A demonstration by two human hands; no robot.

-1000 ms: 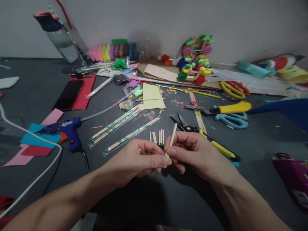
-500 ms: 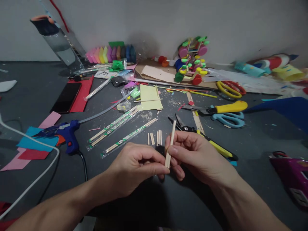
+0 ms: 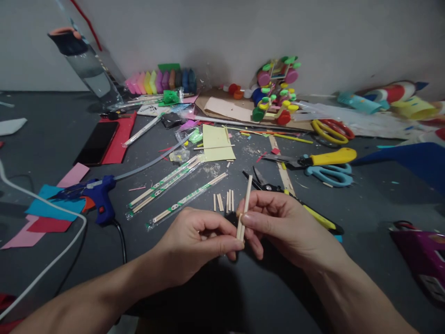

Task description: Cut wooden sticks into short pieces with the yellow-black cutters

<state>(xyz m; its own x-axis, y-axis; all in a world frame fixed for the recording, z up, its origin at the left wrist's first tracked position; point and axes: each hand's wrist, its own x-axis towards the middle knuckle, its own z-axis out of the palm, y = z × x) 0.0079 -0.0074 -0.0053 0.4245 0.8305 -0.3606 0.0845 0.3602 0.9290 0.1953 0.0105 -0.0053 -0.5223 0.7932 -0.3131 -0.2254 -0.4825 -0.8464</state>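
Note:
Near the front middle of the dark table, both hands hold wooden sticks (image 3: 248,197), a longer one side by side with a shorter one. My left hand (image 3: 205,236) pinches their lower ends between thumb and fingers. Higher up, the thumb and fingers of my right hand (image 3: 269,218) close on the same sticks. Just beyond lie several short cut stick pieces (image 3: 227,201). Cutting pliers (image 3: 267,186) with yellow-and-black handles rest partly behind my right hand. Wrapped chopsticks (image 3: 187,199) lie to the left of the cut pieces.
A blue glue gun (image 3: 100,197) with its cord lies at left, near a phone (image 3: 97,141) on red paper. Scissors with light blue handles (image 3: 328,174) are at right. Small wheeled models (image 3: 278,93) and a water bottle (image 3: 86,69) stand at the back.
The hands keep their grip on the sticks, with only a very slight shift. The camera view has moved a little.

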